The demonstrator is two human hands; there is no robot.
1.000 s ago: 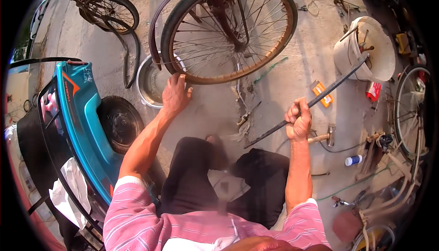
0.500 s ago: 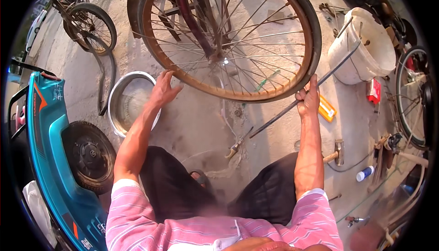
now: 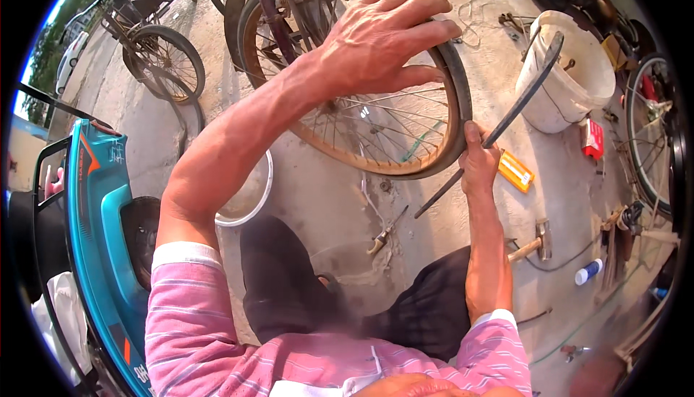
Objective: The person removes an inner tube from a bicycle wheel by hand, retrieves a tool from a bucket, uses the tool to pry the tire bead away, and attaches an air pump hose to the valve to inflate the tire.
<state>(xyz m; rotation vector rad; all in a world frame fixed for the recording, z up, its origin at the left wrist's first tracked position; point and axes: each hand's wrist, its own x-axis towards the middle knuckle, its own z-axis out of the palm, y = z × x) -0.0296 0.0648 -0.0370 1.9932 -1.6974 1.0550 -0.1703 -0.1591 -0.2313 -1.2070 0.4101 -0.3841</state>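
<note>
A bicycle wheel with a dark tyre (image 3: pixel 450 82) and rusty rim (image 3: pixel 401 167) stands before me. My left hand (image 3: pixel 383 46) is over its upper part, fingers apart and slightly curved, hiding part of the spokes. My right hand (image 3: pixel 480 162) grips a long dark flat bar (image 3: pixel 531 90) at the wheel's right side, thumb against or very near the tyre. The bar slants from the floor up toward a white bucket (image 3: pixel 585 97). Behind my left forearm, a metal basin (image 3: pixel 264 187) is partly hidden. A yellow pack (image 3: pixel 515 171) lies just right of my right hand.
A teal vehicle body (image 3: pixel 101 231) stands close at left. Another bicycle wheel (image 3: pixel 173 57) is behind it. At right are a red box (image 3: pixel 593 140), a hammer (image 3: pixel 543 241), a small bottle (image 3: pixel 589 272), cables and an upright wheel (image 3: pixel 640 180). A screwdriver-like tool (image 3: pixel 379 241) lies between my knees and the wheel.
My left hand has swung up and right from the wheel's lower left to over its upper part. My right hand, still holding the bar, has moved up to the tyre's side.
</note>
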